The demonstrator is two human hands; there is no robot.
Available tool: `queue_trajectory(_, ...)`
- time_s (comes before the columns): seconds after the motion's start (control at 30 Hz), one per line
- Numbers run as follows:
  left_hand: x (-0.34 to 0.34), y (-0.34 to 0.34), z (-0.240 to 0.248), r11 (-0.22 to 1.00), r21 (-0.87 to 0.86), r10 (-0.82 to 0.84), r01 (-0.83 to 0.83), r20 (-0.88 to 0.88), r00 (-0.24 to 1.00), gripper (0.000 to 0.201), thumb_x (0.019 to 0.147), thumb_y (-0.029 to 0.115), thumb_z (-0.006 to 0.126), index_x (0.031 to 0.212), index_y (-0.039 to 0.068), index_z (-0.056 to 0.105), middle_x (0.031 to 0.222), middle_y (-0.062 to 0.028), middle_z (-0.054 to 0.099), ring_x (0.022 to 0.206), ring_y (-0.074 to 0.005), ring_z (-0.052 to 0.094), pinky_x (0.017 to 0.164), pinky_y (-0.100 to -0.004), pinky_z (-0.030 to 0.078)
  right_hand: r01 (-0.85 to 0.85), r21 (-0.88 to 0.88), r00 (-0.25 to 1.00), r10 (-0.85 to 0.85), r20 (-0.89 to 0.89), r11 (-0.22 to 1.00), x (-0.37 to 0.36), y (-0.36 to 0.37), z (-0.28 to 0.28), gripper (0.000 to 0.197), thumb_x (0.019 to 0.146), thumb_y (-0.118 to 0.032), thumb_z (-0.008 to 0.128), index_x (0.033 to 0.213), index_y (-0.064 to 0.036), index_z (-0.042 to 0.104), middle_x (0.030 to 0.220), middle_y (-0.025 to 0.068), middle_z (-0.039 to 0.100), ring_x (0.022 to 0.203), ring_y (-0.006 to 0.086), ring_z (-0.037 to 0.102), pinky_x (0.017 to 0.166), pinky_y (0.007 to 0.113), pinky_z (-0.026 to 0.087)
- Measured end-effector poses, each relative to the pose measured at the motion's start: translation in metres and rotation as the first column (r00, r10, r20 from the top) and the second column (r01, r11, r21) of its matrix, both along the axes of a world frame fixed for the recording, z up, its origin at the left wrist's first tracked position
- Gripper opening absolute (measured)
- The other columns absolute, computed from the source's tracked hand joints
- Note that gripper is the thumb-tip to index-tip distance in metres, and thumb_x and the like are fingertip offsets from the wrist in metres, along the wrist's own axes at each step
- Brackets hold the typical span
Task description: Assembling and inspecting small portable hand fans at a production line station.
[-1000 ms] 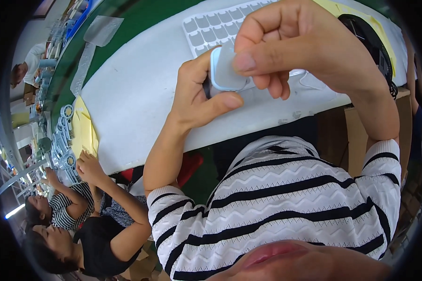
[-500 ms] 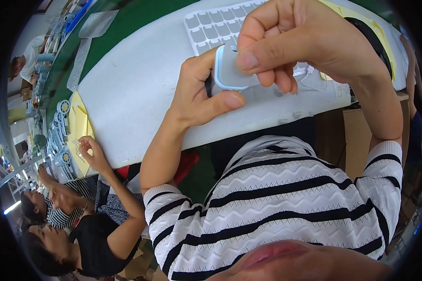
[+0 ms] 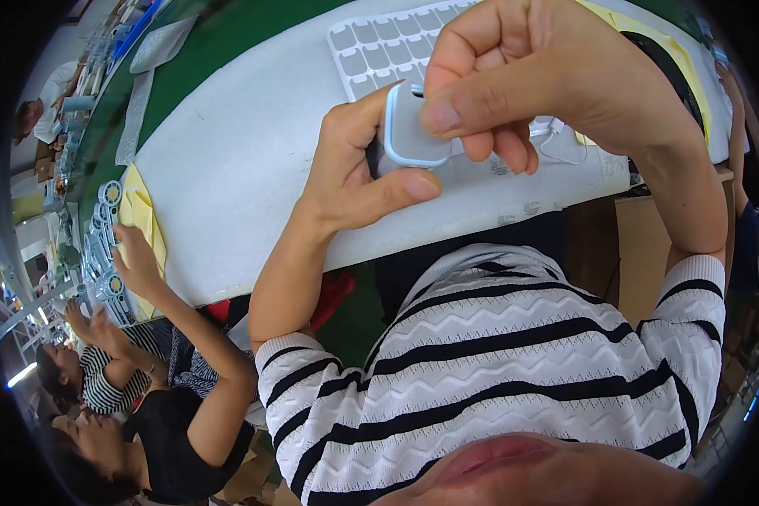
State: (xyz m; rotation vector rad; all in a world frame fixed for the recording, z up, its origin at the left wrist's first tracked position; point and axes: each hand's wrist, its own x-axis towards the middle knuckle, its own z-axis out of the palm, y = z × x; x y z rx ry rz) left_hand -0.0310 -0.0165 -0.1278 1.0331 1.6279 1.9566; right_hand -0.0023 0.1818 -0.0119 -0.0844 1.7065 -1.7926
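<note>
A small device with a light-blue rounded rim (image 3: 416,162) is held up over the table by my left hand (image 3: 346,173). My left fingers go behind it, and the thumb lies along its lower edge. A grey sticker (image 3: 409,126) covers its face, with a small dark slot showing near the top. My right hand (image 3: 544,93) pinches the right part of this sticker, its thumb lying on the grey surface; the fingertips behind are partly hidden. Beyond my hands lies a white sheet (image 3: 340,40) bearing rows of similar grey stickers, partly covered by my right hand.
The pale table (image 3: 244,152) curves across the view. A white cable (image 3: 562,158) lies right of my hands, beside a black round-edged object (image 3: 662,63) on yellow material. At left, a co-worker's hand (image 3: 139,266) is near yellow paper (image 3: 143,215) and several grey-blue handheld fans (image 3: 110,194).
My hands stay almost in place; the sticker sits flatter on the device, and the dark slot shows more clearly. The co-worker's hand at left has moved left toward the fans.
</note>
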Motion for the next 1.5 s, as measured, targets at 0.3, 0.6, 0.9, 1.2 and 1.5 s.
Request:
queue_trajectory(0.3,0.005,0.000,0.003,0.999,-0.024,0.034,-0.034,0.019,0.999,0.052,0.062,0.029,0.083,0.100,0.000,0.062,0.072,-0.0025,0.061,0.060,-0.0130,0.048,0.059,-0.0219,0.042,-0.003,0.089,0.999,0.006,-0.038,0.996,0.003,-0.003,-0.002,0.012,0.088,-0.011,0.066,0.083,0.0004,0.066,0.062,0.0034,0.061,0.048,0.0055,0.051,0.045,0.012,0.036)
queue_trajectory(0.6,0.003,0.001,0.005,0.999,-0.029,0.041,-0.044,-0.106,0.994,0.049,0.060,0.030,0.084,0.093,0.002,0.061,0.068,-0.0017,0.059,0.055,-0.0143,0.045,0.056,-0.0218,0.040,0.090,0.335,0.961,0.007,-0.277,0.938,0.020,-0.012,0.011,0.016,0.088,-0.011,0.064,0.087,0.0045,0.064,0.069,0.0055,0.063,0.048,0.0070,0.047,0.046,0.014,0.037)
queue_trajectory(0.9,-0.002,0.015,0.008,0.997,0.026,0.074,-0.070,-0.257,0.964,0.062,0.058,0.026,0.086,0.108,-0.001,0.061,0.073,-0.0052,0.065,0.061,-0.0170,0.059,0.061,-0.0236,0.048,0.171,0.005,0.872,-0.149,-0.466,0.985,0.020,-0.005,-0.026,0.017,0.091,-0.015,0.060,0.095,0.0007,0.067,0.070,0.0012,0.056,0.051,0.0052,0.044,0.046,0.016,0.037)
queue_trajectory(1.2,-0.005,0.020,0.023,0.982,0.173,0.076,-0.079,0.023,0.997,0.077,0.057,0.019,0.088,0.124,0.000,0.056,0.091,-0.0134,0.071,0.076,-0.0231,0.069,0.071,-0.0280,0.055,0.253,-0.353,0.871,-0.371,-0.323,0.901,0.007,-0.016,-0.039,0.022,0.094,-0.018,0.056,0.099,0.0002,0.069,0.068,0.0003,0.056,0.051,0.0052,0.043,0.044,0.018,0.038)
queue_trajectory(1.5,-0.012,-0.021,0.061,0.753,-0.208,0.174,-0.624,-0.852,0.493,0.048,0.061,0.014,0.079,0.107,0.017,0.064,0.101,-0.0004,0.065,0.081,-0.0211,0.059,0.086,-0.0305,0.046,0.537,-0.058,0.785,-0.524,-0.331,0.842,-0.015,0.014,-0.057,0.027,0.096,-0.024,0.054,0.104,-0.0025,0.068,0.063,-0.0021,0.048,0.047,0.0033,0.036,0.041,0.017,0.031)
